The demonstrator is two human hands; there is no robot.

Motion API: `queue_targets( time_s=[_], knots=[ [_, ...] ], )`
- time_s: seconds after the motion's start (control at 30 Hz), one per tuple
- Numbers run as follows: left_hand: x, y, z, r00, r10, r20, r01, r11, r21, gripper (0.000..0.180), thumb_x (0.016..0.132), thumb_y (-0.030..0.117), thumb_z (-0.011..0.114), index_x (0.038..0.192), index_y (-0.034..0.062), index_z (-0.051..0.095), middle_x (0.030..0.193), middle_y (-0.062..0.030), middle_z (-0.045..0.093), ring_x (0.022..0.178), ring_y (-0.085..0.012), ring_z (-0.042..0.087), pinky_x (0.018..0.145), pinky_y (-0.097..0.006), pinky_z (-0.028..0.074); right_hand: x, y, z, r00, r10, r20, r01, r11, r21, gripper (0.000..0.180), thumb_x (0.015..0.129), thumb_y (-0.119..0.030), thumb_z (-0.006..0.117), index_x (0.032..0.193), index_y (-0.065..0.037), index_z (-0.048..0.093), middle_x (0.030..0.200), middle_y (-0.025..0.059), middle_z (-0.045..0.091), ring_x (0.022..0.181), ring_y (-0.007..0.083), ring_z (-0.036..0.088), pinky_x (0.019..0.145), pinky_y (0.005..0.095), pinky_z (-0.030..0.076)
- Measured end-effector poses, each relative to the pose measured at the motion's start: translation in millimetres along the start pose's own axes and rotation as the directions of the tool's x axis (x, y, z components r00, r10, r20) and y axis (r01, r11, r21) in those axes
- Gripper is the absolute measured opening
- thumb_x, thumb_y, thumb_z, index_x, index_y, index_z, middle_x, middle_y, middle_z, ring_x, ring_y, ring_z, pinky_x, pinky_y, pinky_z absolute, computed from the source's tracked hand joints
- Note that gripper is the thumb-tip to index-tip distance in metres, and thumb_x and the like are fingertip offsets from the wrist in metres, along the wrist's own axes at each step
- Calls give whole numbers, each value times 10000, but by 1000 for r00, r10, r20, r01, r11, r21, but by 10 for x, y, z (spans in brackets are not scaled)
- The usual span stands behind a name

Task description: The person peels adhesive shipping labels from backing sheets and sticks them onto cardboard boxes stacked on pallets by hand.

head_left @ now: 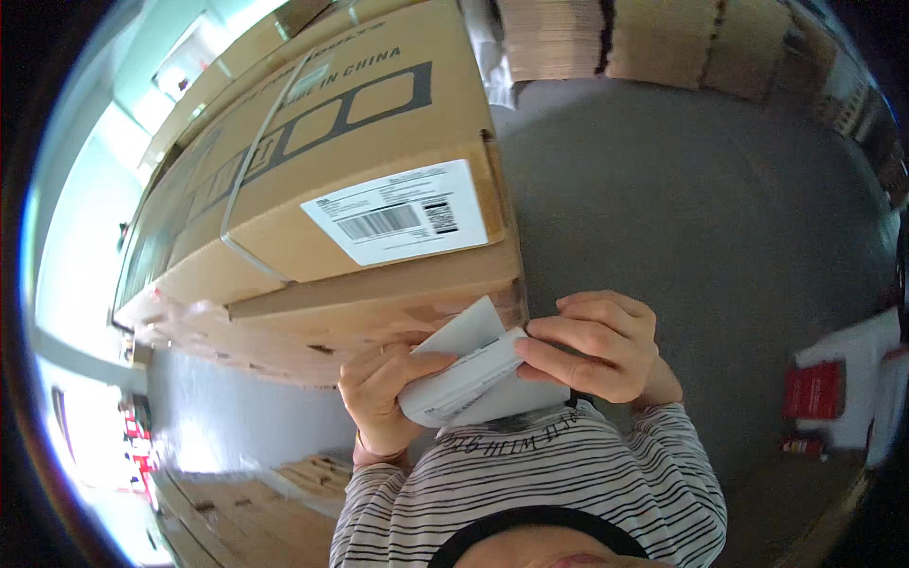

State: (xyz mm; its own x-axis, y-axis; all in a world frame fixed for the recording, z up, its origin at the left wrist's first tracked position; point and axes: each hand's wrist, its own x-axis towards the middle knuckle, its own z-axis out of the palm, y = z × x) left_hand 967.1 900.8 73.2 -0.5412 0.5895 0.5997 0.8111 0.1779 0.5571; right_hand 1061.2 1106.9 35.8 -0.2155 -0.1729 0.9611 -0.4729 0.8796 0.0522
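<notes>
My left hand is closed round the left part of a bundle of white labels, which bends in front of my striped shirt. At the bundle's upper right edge, the thumb and fingers of my right hand pinch the label sheet. One white flap sticks up behind the rest. Print shows on the front label, too small to make out. Just beyond my hands stands a large brown carton with a white barcode label stuck flat on its near side and a pale strap round it.
Another carton lies beneath the labelled one. Stacked flat cardboard stands along the far side, past the grey floor. More brown cartons are at the lower left. A red box sits by white material at the right.
</notes>
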Motion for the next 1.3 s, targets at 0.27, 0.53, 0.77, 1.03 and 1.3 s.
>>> queue_targets(
  time_s=[0.27,0.53,0.77,1.03,1.3],
  knots=[
    [-94,350,472,954,-68,-293,121,979,166,251,525,128,758,752,42,695,584,-55,611,609,-226,663,651,-310,540,-174,564,-95,997,17,78,-57,831,554,369,636,-152,809,973,-36,714,792,18,643,652,149,596,544,247,517],
    [-169,655,601,901,-121,-417,288,885,366,251,539,154,766,742,32,684,562,-47,586,587,-205,652,728,-342,561,-262,720,102,997,-73,12,44,716,696,346,635,-94,795,969,-43,722,772,4,618,643,143,584,565,250,530],
    [-226,839,697,907,8,-421,270,756,596,171,592,122,723,740,44,690,510,-23,521,515,-152,591,826,-396,566,-193,1170,-36,901,430,-66,59,29,998,27,875,-165,625,869,-174,601,937,71,498,910,237,560,883,461,549],
    [245,1032,874,980,194,35,-179,798,576,84,668,30,672,750,19,665,508,2,492,463,-108,531,1050,-556,416,274,1882,955,860,451,238,-146,-229,962,425,813,8,689,1170,-27,462,914,97,625,777,137,629,641,238,516],
    [766,741,918,923,229,309,-359,803,475,117,672,6,675,774,64,687,534,4,511,498,-111,548,1098,-631,282,524,1822,1187,964,232,130,-131,-12,991,538,778,42,719,1199,-40,395,943,75,632,851,122,624,728,243,508]
  ],
)
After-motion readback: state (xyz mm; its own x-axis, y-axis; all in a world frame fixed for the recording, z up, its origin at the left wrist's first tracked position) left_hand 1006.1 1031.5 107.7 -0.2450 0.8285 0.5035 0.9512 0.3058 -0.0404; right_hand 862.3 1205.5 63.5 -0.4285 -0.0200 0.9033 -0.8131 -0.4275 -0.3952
